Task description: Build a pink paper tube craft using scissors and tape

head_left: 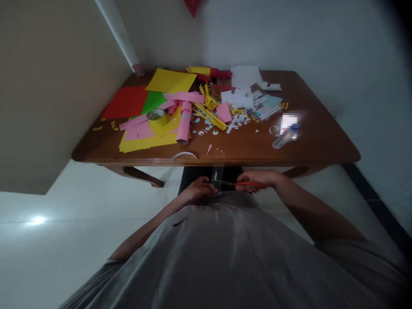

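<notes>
Over my lap, just off the table's front edge, my right hand (252, 178) grips scissors (249, 183) by their red-orange handles. The blades point left toward my left hand (202, 189). Closed fingers of my left hand pinch the lower end of a clear strip (218, 171) that looks like adhesive tape. It stretches up to the table edge, with a small pale piece showing on it. The blades lie across this strip near my left fingertips; whether they have cut into it I cannot tell.
On the brown table (225, 150) lie a pink paper roll (184, 124), a tape roll (156, 118), yellow sheets (172, 80), a red sheet (125, 102) and many paper scraps. A utility knife (280, 141) is at the right. A curved white strip (184, 153) sits by the front edge.
</notes>
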`<move>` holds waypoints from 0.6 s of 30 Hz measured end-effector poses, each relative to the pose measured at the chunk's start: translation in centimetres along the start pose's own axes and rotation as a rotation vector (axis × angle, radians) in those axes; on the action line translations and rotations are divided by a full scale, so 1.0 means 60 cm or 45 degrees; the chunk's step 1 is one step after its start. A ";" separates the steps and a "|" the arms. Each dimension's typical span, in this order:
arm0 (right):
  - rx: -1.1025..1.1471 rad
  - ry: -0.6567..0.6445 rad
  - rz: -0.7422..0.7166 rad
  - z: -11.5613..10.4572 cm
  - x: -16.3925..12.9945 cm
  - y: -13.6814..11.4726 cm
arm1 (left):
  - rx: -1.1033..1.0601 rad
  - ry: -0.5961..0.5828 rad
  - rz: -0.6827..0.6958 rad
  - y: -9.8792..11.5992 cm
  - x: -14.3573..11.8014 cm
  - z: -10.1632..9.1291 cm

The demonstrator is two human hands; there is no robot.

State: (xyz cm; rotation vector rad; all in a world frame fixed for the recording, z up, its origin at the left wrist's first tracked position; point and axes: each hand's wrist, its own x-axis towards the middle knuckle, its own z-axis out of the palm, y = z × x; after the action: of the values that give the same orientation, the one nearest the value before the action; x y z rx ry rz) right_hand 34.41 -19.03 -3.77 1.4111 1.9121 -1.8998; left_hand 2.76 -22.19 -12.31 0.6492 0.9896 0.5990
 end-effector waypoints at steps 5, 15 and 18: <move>-0.057 -0.017 0.085 -0.004 0.007 0.000 | 0.071 -0.019 -0.036 -0.005 0.008 -0.007; -0.060 0.165 -0.111 0.014 -0.031 -0.031 | 0.343 -0.088 0.005 0.075 -0.081 -0.059; -0.089 0.757 -0.216 -0.029 -0.026 -0.078 | 0.251 -0.099 0.372 0.167 -0.120 -0.061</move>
State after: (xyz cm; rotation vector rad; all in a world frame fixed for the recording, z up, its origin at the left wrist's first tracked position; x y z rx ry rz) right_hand 33.19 -17.43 1.02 2.0165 2.3807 -1.5616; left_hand -5.16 -19.89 -2.45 0.9961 0.8944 0.7314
